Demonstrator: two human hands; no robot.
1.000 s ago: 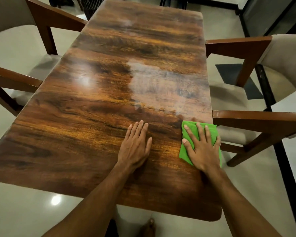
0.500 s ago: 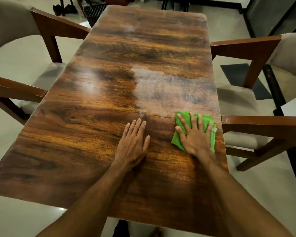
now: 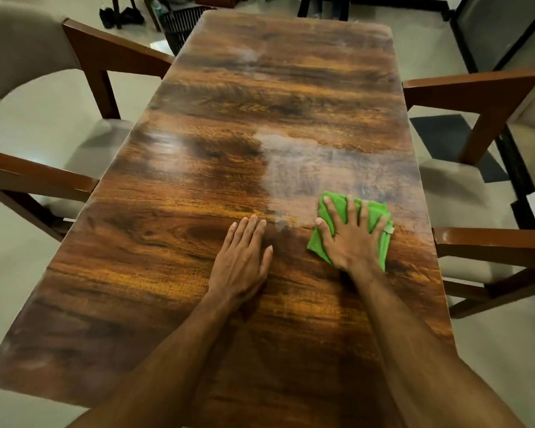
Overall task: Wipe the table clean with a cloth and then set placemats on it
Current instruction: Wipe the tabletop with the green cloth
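Observation:
A long, glossy dark wooden table (image 3: 198, 180) runs away from me. A folded green cloth (image 3: 331, 205) lies on its right half, a little in from the right edge. My right hand (image 3: 352, 239) presses flat on the cloth with its fingers spread and straight. My left hand (image 3: 241, 257) rests flat on the bare wood just left of it, fingers together. A dull, hazy patch (image 3: 322, 168) of the surface lies just beyond the cloth. No placemat is in view.
Wooden armchairs with pale cushions flank the table: two on the left (image 3: 28, 180) and two on the right (image 3: 491, 248). A dark basket (image 3: 183, 23) stands on the floor past the far left corner. A dark mat (image 3: 445, 134) lies on the floor to the right.
My right hand has slid the cloth away from the right edge, forward and to the left across the table. My left hand stays flat in place.

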